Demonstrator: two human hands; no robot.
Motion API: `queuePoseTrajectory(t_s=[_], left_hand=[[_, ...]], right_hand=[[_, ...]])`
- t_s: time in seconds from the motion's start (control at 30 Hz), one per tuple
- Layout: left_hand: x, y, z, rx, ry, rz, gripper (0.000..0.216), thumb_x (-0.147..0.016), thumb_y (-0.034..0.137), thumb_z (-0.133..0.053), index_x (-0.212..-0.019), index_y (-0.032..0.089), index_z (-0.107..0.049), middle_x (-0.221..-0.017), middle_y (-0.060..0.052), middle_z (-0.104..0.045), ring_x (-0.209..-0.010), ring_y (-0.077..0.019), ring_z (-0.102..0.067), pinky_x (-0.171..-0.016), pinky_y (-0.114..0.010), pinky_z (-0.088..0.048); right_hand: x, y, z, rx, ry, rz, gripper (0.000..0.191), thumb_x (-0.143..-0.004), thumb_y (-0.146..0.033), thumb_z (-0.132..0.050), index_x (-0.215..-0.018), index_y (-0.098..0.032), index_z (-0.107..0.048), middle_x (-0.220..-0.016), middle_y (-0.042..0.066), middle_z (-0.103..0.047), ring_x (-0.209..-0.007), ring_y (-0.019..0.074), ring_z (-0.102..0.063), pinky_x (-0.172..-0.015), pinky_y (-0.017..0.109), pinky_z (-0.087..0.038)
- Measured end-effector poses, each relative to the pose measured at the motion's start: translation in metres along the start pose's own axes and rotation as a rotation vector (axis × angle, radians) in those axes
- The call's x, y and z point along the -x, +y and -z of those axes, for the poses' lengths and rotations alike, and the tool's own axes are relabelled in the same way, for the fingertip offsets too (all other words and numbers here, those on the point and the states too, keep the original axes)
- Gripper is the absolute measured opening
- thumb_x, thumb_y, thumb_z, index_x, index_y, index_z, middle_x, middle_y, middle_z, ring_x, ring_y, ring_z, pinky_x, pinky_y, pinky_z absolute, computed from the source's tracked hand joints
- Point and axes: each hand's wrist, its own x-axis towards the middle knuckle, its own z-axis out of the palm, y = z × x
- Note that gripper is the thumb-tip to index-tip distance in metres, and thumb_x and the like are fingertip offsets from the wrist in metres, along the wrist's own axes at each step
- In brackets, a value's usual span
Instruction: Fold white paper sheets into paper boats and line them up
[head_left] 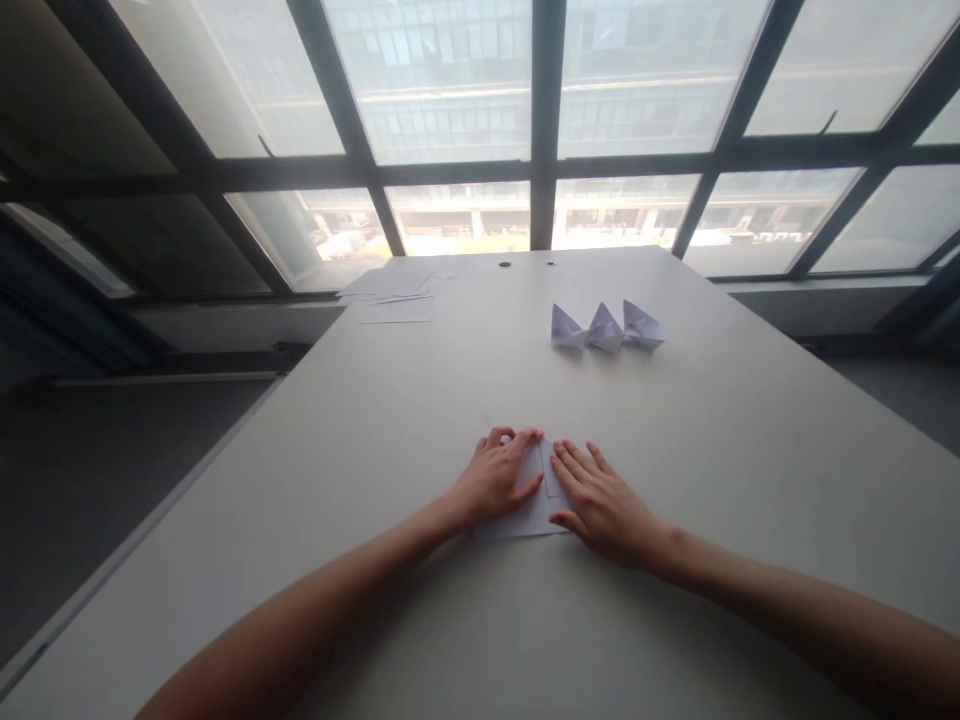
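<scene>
A partly folded sheet of white paper [529, 518] lies flat on the table between my hands. One flap is turned over on its right side, its edge running down near the middle. My left hand [501, 472] rests on the left part of the paper, fingers bent and spread, with the fingertips near the top corner. On the right, my right hand [596, 497] lies flat across the folded flap, fingers stretched out and thumb apart. Both hands cover much of the sheet, so its outer edges are partly hidden.
Three folded paper boats [606, 328] stand in a row farther back, right of centre. Several loose white sheets [397, 290] lie at the far left of the white table [315, 450]. Large windows [450, 80] rise behind the table's far edge.
</scene>
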Motion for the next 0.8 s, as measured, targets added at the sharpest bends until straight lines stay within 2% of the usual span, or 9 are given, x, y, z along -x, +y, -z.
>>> queuePoseTrajectory(t_s=[0.13,0.23,0.3,0.43,0.6,0.7,0.8], left_hand=[[-0.007,-0.006,-0.003,0.023,0.040,0.045,0.057,-0.091,0.039,-0.053,-0.143,0.021,-0.039,-0.132,-0.008,-0.059,-0.124,-0.0287,-0.043,-0.105,-0.044,-0.036],[-0.008,-0.011,0.003,-0.085,0.154,0.137,0.051,-0.094,0.036,-0.049,-0.142,0.018,-0.041,-0.139,-0.010,-0.053,-0.126,-0.0282,-0.041,-0.106,-0.042,-0.034],[-0.006,-0.017,0.012,-0.187,0.179,0.235,0.051,-0.093,0.042,-0.051,-0.139,0.020,-0.045,-0.138,-0.012,-0.052,-0.125,-0.0301,-0.042,-0.104,-0.044,-0.036],[-0.003,-0.030,0.031,-0.260,0.025,0.408,0.059,-0.083,0.060,-0.059,-0.124,0.017,-0.055,-0.123,-0.016,-0.057,-0.114,-0.0326,-0.050,-0.096,-0.043,-0.040],[-0.008,-0.039,0.043,-0.135,-0.141,0.498,0.057,-0.073,0.062,-0.067,-0.108,0.018,-0.058,-0.108,-0.013,-0.064,-0.107,-0.0330,-0.056,-0.092,-0.044,-0.041],[-0.010,-0.041,0.044,-0.089,-0.164,0.506,0.051,-0.069,0.061,-0.069,-0.097,0.019,-0.059,-0.105,-0.011,-0.065,-0.104,-0.0323,-0.057,-0.088,-0.042,-0.042],[-0.011,-0.043,0.043,-0.030,-0.112,0.501,0.043,-0.068,0.051,-0.073,-0.092,0.019,-0.058,-0.097,-0.009,-0.066,-0.094,-0.0279,-0.060,-0.079,-0.035,-0.045]], right_hand=[[0.001,0.002,0.000,0.022,0.009,0.018,0.082,-0.094,-0.065,-0.036,-0.147,-0.002,-0.036,-0.153,0.025,-0.032,-0.146,0.0332,-0.022,-0.119,0.053,-0.014],[0.000,0.001,0.001,0.033,0.015,0.019,0.085,-0.093,-0.066,-0.035,-0.147,-0.001,-0.036,-0.152,0.026,-0.034,-0.145,0.0344,-0.025,-0.119,0.054,-0.013],[0.000,0.000,0.002,0.036,0.025,0.024,0.086,-0.093,-0.067,-0.035,-0.146,0.000,-0.037,-0.151,0.026,-0.035,-0.145,0.0348,-0.026,-0.119,0.055,-0.011],[-0.001,-0.002,0.004,0.035,0.042,0.030,0.087,-0.092,-0.068,-0.036,-0.146,0.000,-0.037,-0.149,0.028,-0.037,-0.143,0.0359,-0.029,-0.119,0.058,-0.008],[-0.001,-0.002,0.008,0.028,0.030,0.024,0.081,-0.092,-0.067,-0.037,-0.147,-0.007,-0.039,-0.150,0.028,-0.037,-0.142,0.0370,-0.032,-0.117,0.060,-0.011],[-0.002,-0.002,0.009,0.027,0.024,0.023,0.077,-0.093,-0.065,-0.036,-0.145,-0.008,-0.041,-0.150,0.027,-0.037,-0.142,0.0365,-0.032,-0.117,0.060,-0.011],[-0.002,-0.001,0.008,0.030,0.018,0.021,0.077,-0.094,-0.065,-0.034,-0.145,-0.008,-0.041,-0.150,0.027,-0.036,-0.142,0.0363,-0.031,-0.117,0.060,-0.011]])
